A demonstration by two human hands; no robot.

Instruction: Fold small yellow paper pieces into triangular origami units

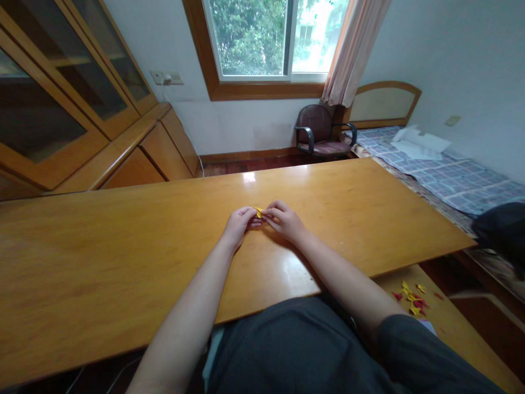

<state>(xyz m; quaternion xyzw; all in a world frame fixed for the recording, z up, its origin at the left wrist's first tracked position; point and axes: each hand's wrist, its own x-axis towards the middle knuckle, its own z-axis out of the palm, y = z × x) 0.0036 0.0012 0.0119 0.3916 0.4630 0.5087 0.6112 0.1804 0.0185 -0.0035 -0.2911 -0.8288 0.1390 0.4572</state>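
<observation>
A small folded piece of yellow paper (258, 212) is pinched between my two hands, just above the wooden table (123, 257). My left hand (240, 223) grips its left side, thumb on top and fingers underneath. From the right, my right hand (284, 219) holds the other side with thumb and fingertips. The fingers cover much of the paper, so its full shape is hidden. On a lower wooden surface at the right lie several small folded paper figures (415, 301), yellow and red, which look like paper cranes.
Behind the table stands a maroon armchair (318, 128) below a window (254, 38). At the right is a bed (443, 169) with a checked cover and a black bag (502, 232). A glass-door cabinet (82, 82) fills the left side. The table's near edge touches my body.
</observation>
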